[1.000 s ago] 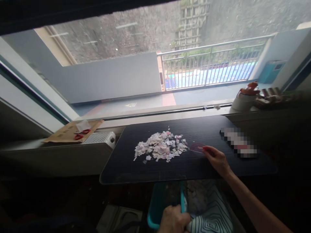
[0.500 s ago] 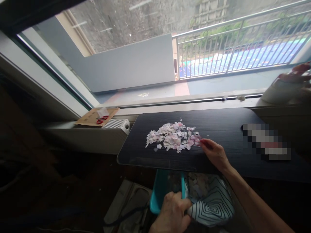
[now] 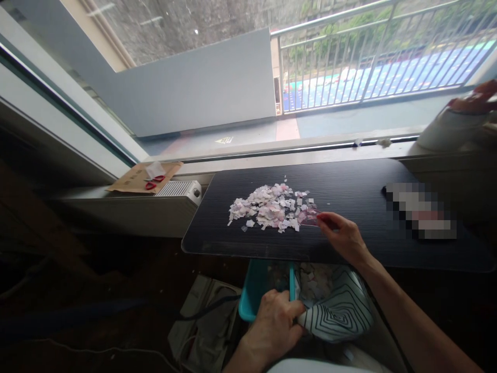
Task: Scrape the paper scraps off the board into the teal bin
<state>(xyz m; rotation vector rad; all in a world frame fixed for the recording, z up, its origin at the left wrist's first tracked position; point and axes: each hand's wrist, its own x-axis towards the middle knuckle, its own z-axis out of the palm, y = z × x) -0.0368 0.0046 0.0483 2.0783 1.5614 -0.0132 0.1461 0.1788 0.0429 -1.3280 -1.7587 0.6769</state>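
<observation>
A loose heap of small pale and pinkish paper pieces (image 3: 267, 204) lies on the dark tabletop (image 3: 349, 186). At the heap's right edge, my right hand (image 3: 344, 235) pinches a thin, see-through pinkish sheet (image 3: 308, 214). Below the table edge, my left hand (image 3: 275, 321) is closed on the gathered edge of a patterned bag (image 3: 337, 316) with black angular lines. More paper pieces (image 3: 316, 280) show inside the bag. Just beside my left hand is a teal container (image 3: 248, 298), with some small pieces inside it.
Red-handled scissors (image 3: 154, 182) lie on a brown envelope (image 3: 134, 177) on the ledge at left, beside a white radiator (image 3: 182, 191). A blurred-out object (image 3: 423, 212) rests on the table's right side. A white pot (image 3: 446, 124) stands by the window.
The view has tilted down slightly, so the table appears higher. My right hand still pinches the sheet at the heap's edge, and my left hand keeps hold of the bag.
</observation>
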